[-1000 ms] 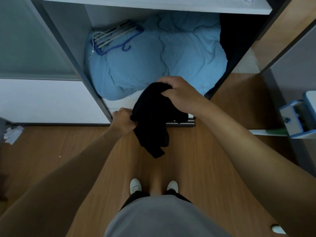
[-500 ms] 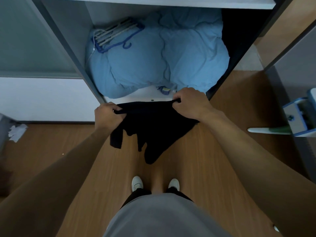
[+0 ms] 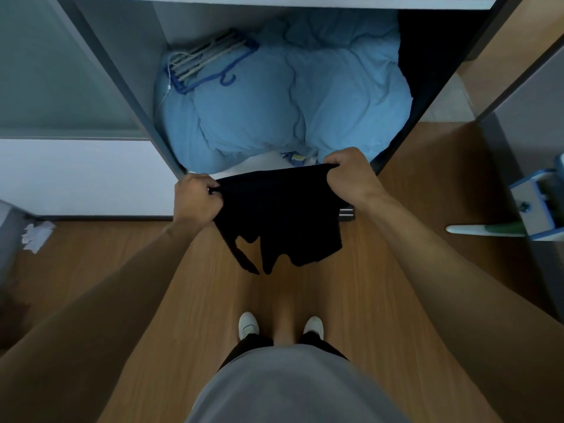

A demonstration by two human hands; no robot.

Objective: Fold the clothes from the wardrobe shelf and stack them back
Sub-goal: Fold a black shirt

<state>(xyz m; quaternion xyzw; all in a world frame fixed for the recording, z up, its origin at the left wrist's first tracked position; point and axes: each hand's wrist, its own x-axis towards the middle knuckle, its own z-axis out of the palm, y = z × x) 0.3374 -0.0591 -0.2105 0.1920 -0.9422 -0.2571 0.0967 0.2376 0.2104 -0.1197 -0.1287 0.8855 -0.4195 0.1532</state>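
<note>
Now that the bunched black garment is stretched out flat, left hand and right hand sit apart, fingers of each pinching a top corner. It hangs above the floor, just before the wardrobe's blue duvet. Probably ready for the first fold; nothing stacked yet.

Warm brown wood-plank flooring is stretching out under dim, bluish light. An open grey-framed wardrobe is standing ahead, its frosted glass sliding door sitting at left above a white lower panel. A puffy pale blue duvet is filling the bottom compartment, with crumpled white paper lying on the floor at left.
</note>
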